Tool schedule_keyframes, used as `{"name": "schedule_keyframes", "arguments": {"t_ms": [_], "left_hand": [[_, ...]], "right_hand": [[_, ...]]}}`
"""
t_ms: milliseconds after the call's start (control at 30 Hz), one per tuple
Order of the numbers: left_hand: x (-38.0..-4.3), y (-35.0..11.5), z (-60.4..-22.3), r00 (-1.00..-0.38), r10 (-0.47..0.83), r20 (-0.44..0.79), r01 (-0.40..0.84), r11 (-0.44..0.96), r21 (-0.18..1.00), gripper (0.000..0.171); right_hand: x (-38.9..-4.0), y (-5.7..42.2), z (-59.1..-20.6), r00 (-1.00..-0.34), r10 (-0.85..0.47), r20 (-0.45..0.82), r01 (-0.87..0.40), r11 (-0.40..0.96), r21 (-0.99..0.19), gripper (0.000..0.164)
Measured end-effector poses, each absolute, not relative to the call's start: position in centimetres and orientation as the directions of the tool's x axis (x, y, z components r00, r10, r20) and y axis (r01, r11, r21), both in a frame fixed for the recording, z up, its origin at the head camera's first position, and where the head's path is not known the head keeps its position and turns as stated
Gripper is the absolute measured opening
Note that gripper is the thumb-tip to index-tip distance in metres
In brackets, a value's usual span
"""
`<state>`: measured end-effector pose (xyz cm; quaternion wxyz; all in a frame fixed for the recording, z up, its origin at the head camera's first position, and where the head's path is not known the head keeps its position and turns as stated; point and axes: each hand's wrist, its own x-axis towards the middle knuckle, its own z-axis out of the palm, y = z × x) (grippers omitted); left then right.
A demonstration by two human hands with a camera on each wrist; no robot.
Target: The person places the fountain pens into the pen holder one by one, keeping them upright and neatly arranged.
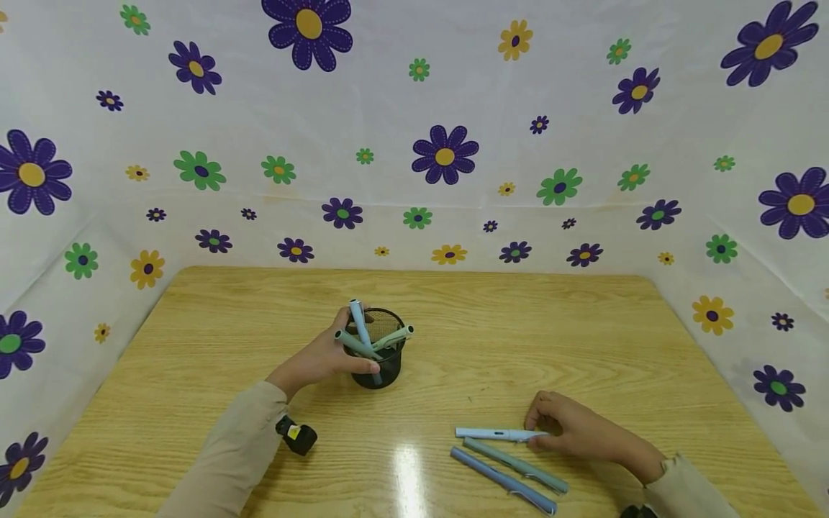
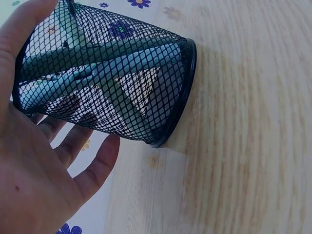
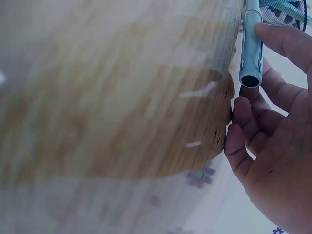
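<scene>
My left hand (image 1: 322,357) holds a black mesh pen cup (image 1: 387,372) around its side, thumb in front and fingers behind. Leaning inside the cup are a light blue pen (image 1: 359,322), a dark green pen (image 1: 355,342) and a pale green pen (image 1: 396,336). In the left wrist view, the pens cross behind the mesh. On the right, my right hand (image 1: 579,430) pinches the end of another light blue pen (image 1: 486,433) lying on the table. The right wrist view shows the thumb on this pen's barrel (image 3: 252,53), its hollow round end facing the camera.
Just in front of the pinched pen, a grey-green pen (image 1: 512,464) and a darker blue pen (image 1: 499,478) lie slantwise on the wooden table (image 1: 272,309). A white flowered cloth (image 1: 376,108) stands around the back and sides. A small black device (image 1: 298,435) sits at the left wrist.
</scene>
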<state>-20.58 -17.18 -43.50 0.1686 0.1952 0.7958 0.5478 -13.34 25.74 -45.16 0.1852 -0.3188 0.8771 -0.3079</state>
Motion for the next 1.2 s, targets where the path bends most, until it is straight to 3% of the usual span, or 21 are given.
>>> {"name": "schedule_keyframes", "arguments": {"t_ms": [467,900,1200], "left_hand": [[-20.6,-17.2,-43.5,-0.87,0.487,-0.073,0.113,0.341,0.933,0.102],[-20.6,-17.3,-43.6,-0.875,0.475,-0.094,0.1,0.368,0.925,0.104],[-20.6,-17.3,-43.6,-0.874,0.479,-0.086,0.106,0.361,0.927,0.103]], "right_hand": [[-13.5,25.7,-44.2,-0.718,-0.694,-0.053,-0.478,0.548,-0.686,0.013],[-13.8,25.3,-42.7,-0.777,-0.614,-0.138,-0.37,0.623,-0.689,0.017],[-13.8,25.3,-42.2,-0.784,-0.616,-0.076,-0.41,0.606,-0.682,0.013]]}}
